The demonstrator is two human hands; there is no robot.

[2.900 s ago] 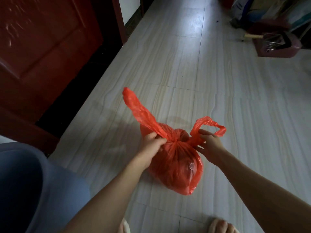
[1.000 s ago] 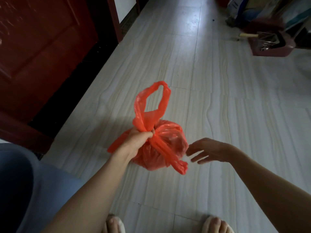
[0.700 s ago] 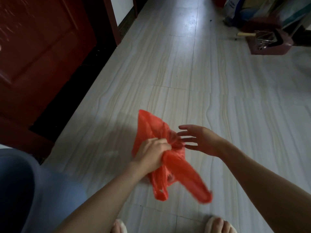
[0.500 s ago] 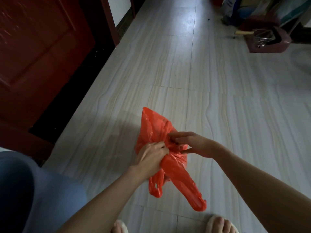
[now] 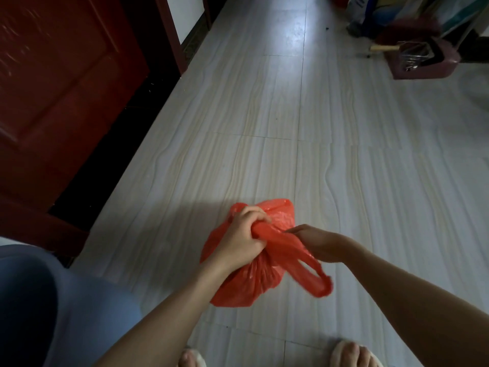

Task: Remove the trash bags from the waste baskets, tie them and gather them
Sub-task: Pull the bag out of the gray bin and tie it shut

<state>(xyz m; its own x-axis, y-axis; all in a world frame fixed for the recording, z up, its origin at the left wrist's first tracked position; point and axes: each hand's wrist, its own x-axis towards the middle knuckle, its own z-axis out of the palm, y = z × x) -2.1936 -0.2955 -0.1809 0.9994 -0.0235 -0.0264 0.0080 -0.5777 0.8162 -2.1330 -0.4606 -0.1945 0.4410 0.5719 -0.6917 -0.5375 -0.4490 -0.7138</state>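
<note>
A red plastic trash bag [image 5: 251, 284] hangs low above the tiled floor, bulging with contents I cannot see. My left hand [image 5: 242, 241] grips its gathered neck in a fist. My right hand [image 5: 316, 241] pinches the twisted handle strip just right of the knot. One handle loop [image 5: 316, 280] trails down and to the right past my right wrist. A second flap of the bag [image 5: 277, 210] sticks up behind my left hand.
A blue waste basket [image 5: 39, 300] stands at the lower left. A dark red door [image 5: 60, 83] and its frame run along the left. A maroon dustpan [image 5: 420, 58] and other clutter sit at the top right. My slippered feet [image 5: 352, 353] show at the bottom edge.
My left hand kept its grip on the bag's neck. My right hand went from open beside the bag to pinching a handle, and the bag dropped lower and nearer my feet.
</note>
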